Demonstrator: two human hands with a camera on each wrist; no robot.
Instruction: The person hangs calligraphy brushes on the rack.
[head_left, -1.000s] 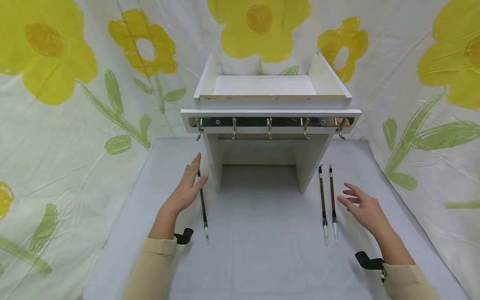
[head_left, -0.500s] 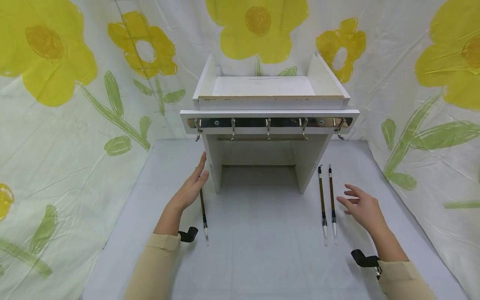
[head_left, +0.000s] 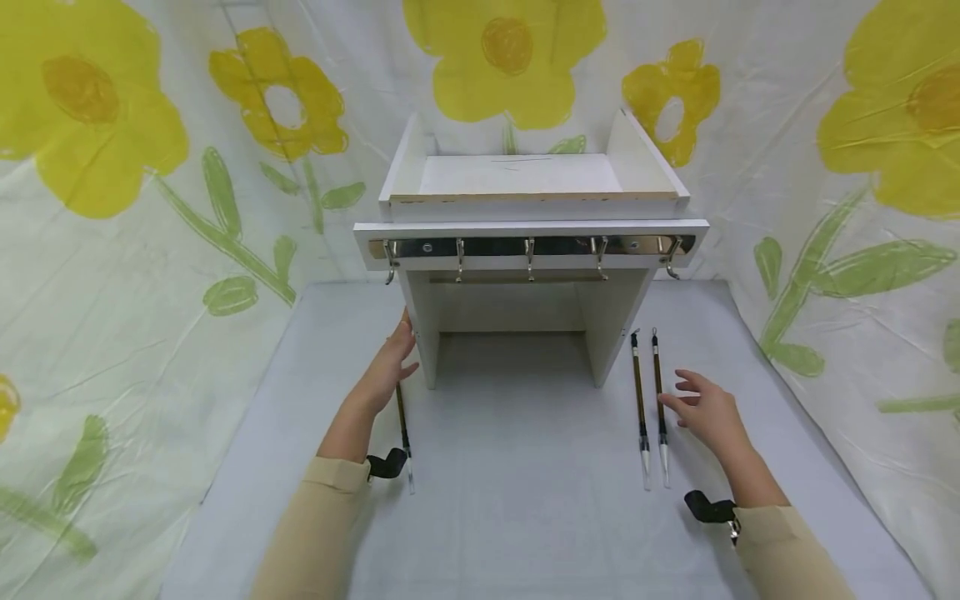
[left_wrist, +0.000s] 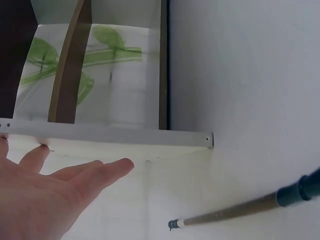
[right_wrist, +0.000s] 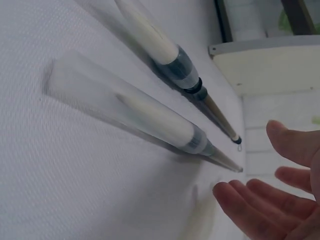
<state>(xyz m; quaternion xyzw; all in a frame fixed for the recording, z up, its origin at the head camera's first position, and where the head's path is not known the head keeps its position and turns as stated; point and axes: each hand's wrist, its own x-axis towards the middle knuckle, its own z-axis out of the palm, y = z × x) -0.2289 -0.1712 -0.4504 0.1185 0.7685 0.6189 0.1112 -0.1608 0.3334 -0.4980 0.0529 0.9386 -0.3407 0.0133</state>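
Observation:
A white wooden shelf unit (head_left: 521, 182) stands at the back middle, with a row of metal hooks (head_left: 530, 257) along its front board. At its left side panel is my left hand (head_left: 382, 367), fingers extended; in the left wrist view they lie right at the panel (left_wrist: 125, 136). A calligraphy brush (head_left: 402, 417) lies beneath that hand, partly hidden by it. On the right lie two more capped brushes, an inner brush (head_left: 640, 392) and an outer brush (head_left: 660, 425). My right hand (head_left: 708, 417) hovers beside the outer one, fingers loosely bent, holding nothing.
A pale cloth covers the table (head_left: 517, 500). Behind and at both sides hangs a white curtain (head_left: 172, 333) printed with yellow flowers. Each wrist carries a black camera mount, such as the right mount (head_left: 708, 507).
My left hand has moved right and forward to the shelf unit's left side. The right hand has shifted slightly left, closer to the outer brush. The brushes lie as before.

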